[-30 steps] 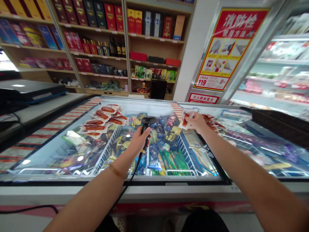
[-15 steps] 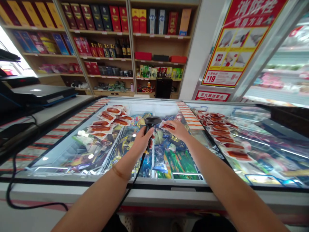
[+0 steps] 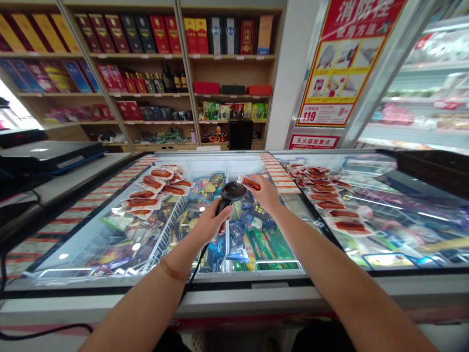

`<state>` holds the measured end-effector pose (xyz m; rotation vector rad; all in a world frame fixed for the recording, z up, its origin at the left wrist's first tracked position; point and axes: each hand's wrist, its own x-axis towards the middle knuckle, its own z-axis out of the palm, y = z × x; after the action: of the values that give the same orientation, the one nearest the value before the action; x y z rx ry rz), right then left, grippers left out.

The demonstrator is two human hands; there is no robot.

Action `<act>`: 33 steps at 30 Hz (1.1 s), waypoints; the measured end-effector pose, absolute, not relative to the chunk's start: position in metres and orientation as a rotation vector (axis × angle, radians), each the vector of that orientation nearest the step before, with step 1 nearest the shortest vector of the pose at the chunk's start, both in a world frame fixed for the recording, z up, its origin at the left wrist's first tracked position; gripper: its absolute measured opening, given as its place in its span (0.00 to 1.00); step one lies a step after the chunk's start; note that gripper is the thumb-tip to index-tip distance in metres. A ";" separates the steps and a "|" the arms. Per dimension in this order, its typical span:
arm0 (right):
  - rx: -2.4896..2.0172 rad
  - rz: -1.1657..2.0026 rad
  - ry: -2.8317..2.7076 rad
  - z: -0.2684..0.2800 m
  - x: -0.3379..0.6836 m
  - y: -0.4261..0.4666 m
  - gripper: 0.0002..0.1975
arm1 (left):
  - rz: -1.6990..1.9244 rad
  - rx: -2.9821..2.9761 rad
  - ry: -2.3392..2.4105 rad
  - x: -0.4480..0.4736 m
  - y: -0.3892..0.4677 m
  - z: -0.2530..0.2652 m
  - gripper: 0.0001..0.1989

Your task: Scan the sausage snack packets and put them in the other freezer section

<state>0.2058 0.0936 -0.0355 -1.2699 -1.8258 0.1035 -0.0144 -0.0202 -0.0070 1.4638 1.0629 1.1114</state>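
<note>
My left hand [image 3: 214,217] is wrapped round the handle of a black barcode scanner [image 3: 233,191], whose head is raised above the freezer's glass top. Close by on the right, my right hand [image 3: 264,190] pinches a vacuum-packed sausage [image 3: 251,183] by its right end. The scanner head is beside the pack's lower left edge, with a small gap or overlap I cannot tell. On the left glass lies a loose pile of sausage packs [image 3: 152,183]. More sausage packs [image 3: 326,198] form an overlapping row on the right glass.
The chest freezer [image 3: 234,289] holds bagged goods under its glass. From the scanner a black cable [image 3: 196,271] runs down over the front edge. A dark flat device [image 3: 51,154] stands on the left counter. Shelves of boxes [image 3: 157,34] and a red poster [image 3: 340,63] are behind.
The view has shifted slightly to the right. My left hand has tilted the scanner, turning its head closer to the sausage pack. The pack in my right hand is held slightly higher.
</note>
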 end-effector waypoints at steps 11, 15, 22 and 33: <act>-1.220 0.100 -1.816 -0.045 0.206 0.100 0.18 | 1.117 1.452 1.052 -0.016 -0.018 -0.008 0.23; -1.282 0.043 -1.723 -0.053 0.210 0.111 0.22 | 1.153 1.412 1.071 -0.013 -0.017 -0.011 0.23; -1.293 -0.023 -1.740 -0.057 0.211 0.116 0.20 | 1.389 1.094 1.159 -0.029 -0.030 0.018 0.24; -1.123 0.373 -1.784 -0.007 0.056 0.140 0.20 | 1.711 0.918 1.459 -0.191 -0.084 0.044 0.22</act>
<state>0.0557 0.1404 -0.0070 -1.1226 -1.7845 0.3730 -0.1905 -0.0840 0.0443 0.9175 1.4591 1.7114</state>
